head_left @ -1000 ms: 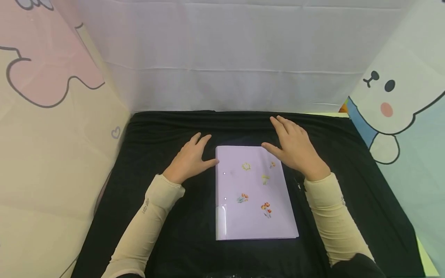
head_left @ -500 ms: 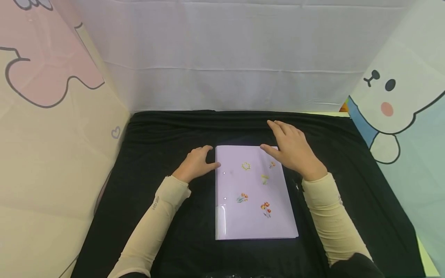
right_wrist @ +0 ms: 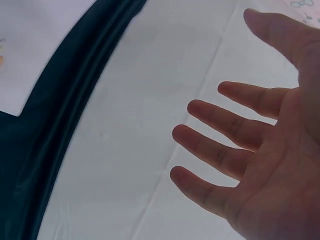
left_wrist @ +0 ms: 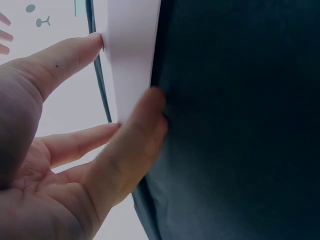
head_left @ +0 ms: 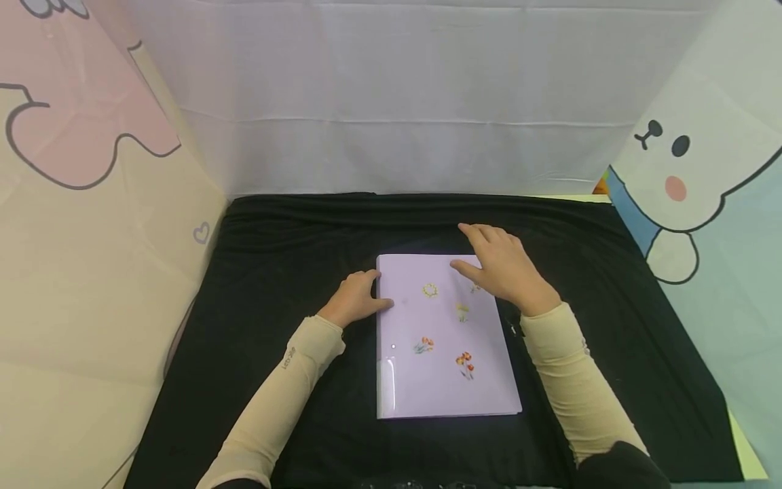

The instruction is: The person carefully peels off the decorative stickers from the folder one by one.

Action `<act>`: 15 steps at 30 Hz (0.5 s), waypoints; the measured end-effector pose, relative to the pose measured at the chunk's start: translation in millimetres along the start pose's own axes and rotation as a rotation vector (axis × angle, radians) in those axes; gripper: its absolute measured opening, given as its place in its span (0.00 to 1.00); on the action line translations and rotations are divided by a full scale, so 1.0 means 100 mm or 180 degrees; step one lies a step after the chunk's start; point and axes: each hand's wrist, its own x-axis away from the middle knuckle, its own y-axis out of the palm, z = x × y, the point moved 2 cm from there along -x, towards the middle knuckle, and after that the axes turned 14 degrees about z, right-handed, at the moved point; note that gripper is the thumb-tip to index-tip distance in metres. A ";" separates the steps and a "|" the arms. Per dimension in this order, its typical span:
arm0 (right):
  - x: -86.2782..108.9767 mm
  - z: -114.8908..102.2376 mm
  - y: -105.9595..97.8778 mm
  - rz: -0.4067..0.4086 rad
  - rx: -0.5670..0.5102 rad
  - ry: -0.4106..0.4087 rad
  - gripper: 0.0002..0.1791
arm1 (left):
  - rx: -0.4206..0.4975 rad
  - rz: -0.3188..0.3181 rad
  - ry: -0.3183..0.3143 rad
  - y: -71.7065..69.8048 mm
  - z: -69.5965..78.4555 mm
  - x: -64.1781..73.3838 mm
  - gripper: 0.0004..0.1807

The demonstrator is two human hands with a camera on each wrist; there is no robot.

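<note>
A lilac binder [head_left: 449, 394] with small flower pictures lies flat on the black cloth, its spine to the left. At that spine is my left hand [head_left: 356, 299], thumb over the front cover. In the left wrist view, the thumb [left_wrist: 75, 55] touches the cover's edge and the fingers bend round the spine [left_wrist: 131, 50], one fingertip at its lower edge. Above the binder's upper right corner hovers my right hand [head_left: 507, 268], fingers spread and holding nothing. The right wrist view shows its bare palm [right_wrist: 285, 170], apart from the binder's corner [right_wrist: 30, 65].
Black cloth [head_left: 293, 251] covers the table. A white sheet [head_left: 391, 88] hangs behind, with cartoon-printed sheets at the left [head_left: 91, 272] and right [head_left: 733, 305]. A small dark item with a light spot [head_left: 512, 329] lies right of the binder, partly hidden by the right sleeve.
My left hand has moved right and toward me, and its thumb and fingers have come onto the binder's spine edge. The right hand has shifted slightly left and nearer. The binder stays in place.
</note>
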 end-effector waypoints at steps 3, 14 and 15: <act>-0.02 0.00 0.10 -0.0043 -0.0038 -0.0052 0.36 | 0.0076 0.0026 -0.0070 0.01 -0.01 0.01 0.42; -0.05 0.00 0.60 -0.0171 -0.0213 -0.0068 0.09 | 0.0177 -0.0010 -0.0162 0.03 -0.01 0.04 0.40; -0.05 0.00 0.65 -0.0206 -0.0209 -0.0070 0.09 | 0.0177 -0.0011 -0.0163 0.03 0.00 0.04 0.40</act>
